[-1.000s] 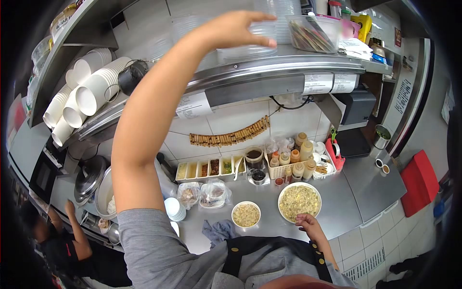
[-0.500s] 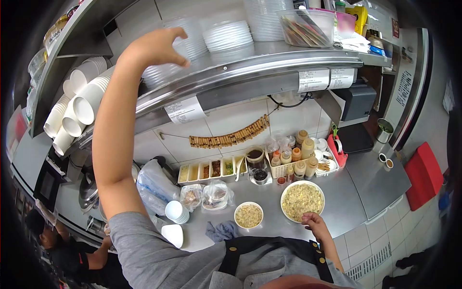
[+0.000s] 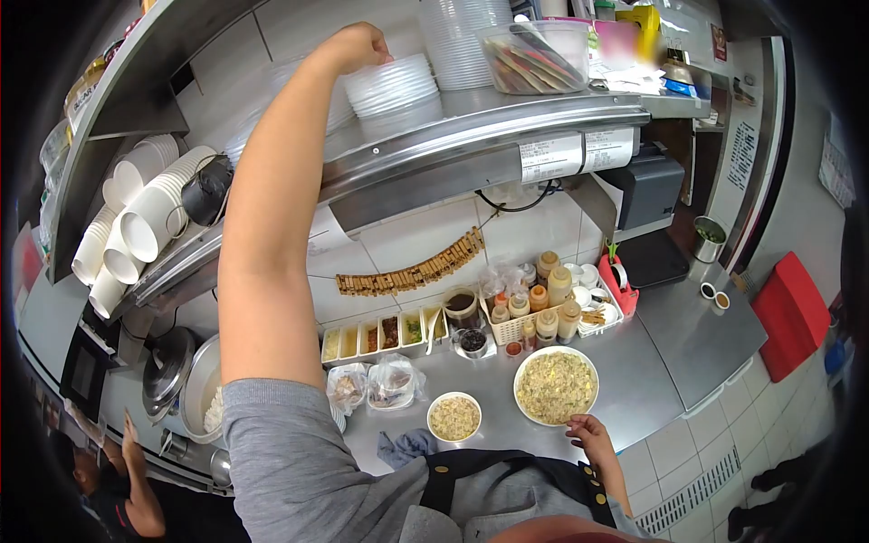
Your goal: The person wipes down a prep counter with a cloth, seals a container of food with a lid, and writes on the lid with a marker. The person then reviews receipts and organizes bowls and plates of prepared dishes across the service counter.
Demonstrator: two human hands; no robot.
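Note:
My left hand [image 3: 359, 47] reaches up to the overhead shelf. Its fingers curl over the top rim of a stack of clear plastic containers [image 3: 394, 89] and look closed on the uppermost one; the wrist partly hides the grip. Low on the right, my right hand [image 3: 593, 436] is beside the near rim of a large white bowl [image 3: 516, 391] filled with fried rice [image 3: 554, 380]. Its fingers are loosely bent and apart, with nothing visible in them. A smaller bowl of fried rice [image 3: 454, 416] stands to the left on the steel counter [image 3: 634, 398].
Paper cups [image 3: 149, 226] lie stacked at the shelf's left. Sauce bottles [image 3: 546, 299] fill a basket behind the large bowl, beside a topping tray [image 3: 385, 337]. A grey cloth [image 3: 405, 448] lies near the counter's front edge. Another person [image 3: 136, 489] stands at lower left.
My left hand has moved right and up from open air to the container stack, its fingers closing at the rim. My right hand stays by the large bowl. The view has shifted.

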